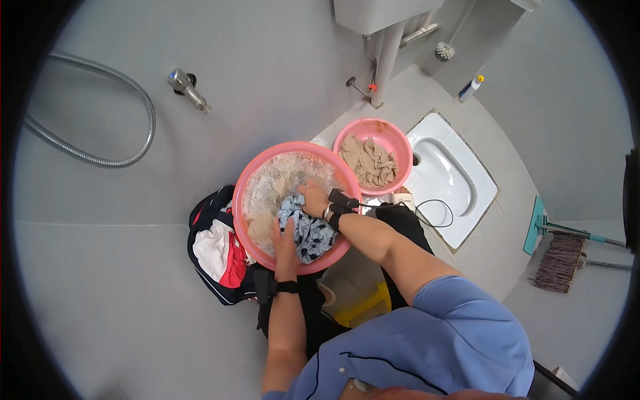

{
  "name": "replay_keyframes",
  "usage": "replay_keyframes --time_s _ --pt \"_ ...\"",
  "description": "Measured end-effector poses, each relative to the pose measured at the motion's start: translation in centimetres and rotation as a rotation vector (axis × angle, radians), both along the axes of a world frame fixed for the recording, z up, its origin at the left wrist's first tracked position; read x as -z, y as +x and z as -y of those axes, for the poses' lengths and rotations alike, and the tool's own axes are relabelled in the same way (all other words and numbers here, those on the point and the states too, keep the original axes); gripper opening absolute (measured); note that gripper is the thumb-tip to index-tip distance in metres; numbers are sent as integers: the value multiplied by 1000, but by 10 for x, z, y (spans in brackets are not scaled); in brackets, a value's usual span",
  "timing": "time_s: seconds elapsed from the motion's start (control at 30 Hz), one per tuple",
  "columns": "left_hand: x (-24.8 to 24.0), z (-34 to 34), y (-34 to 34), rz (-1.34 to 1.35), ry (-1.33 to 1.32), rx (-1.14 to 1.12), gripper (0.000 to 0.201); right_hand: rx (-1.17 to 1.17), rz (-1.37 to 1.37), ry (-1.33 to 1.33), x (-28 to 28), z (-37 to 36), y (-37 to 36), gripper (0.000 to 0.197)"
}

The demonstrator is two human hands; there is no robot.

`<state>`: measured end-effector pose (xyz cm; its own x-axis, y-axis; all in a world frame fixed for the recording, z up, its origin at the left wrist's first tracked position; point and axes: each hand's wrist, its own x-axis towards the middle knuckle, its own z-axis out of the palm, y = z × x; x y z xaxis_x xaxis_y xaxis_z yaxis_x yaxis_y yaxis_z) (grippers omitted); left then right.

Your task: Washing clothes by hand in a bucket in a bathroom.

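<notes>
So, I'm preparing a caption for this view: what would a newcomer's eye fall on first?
Most likely the large round pink basin of sudsy water near the centre, where the left hand and right hand are at a light-blue cloth with dark spots. Next, perhaps, the smaller round pink basin just beyond to the right, holding crumpled beige cloth, with a white squat toilet further right.

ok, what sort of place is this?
Most likely a bathroom: there's a squat toilet set in the floor, a metal hose against the wall, probably for a shower, and a toilet brush hanging near the far corner.
</notes>
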<state>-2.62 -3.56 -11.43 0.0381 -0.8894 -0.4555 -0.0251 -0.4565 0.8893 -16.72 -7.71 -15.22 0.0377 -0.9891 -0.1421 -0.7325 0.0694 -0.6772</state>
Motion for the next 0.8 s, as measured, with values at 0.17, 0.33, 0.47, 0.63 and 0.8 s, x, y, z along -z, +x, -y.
replay_keyframes --time_s 0.17,0.33,0.47,0.63,0.8 --pt "17 6 37 -554 106 -212 57 145 546 -356 -46 -34 45 38" --pt "-46 -3 29 -1079 -1 13 45 -41 359 -616 -140 -95 51 33" --pt "-69 -9 13 -876 -26 -36 42 -86 273 -774 -137 -87 62 27" --pt "-55 -5 5 -662 149 -152 41 -61 328 -770 -100 -28 49 13" --pt "-16 -5 19 -441 203 -101 38 -31 55 -694 -75 4 7 19"
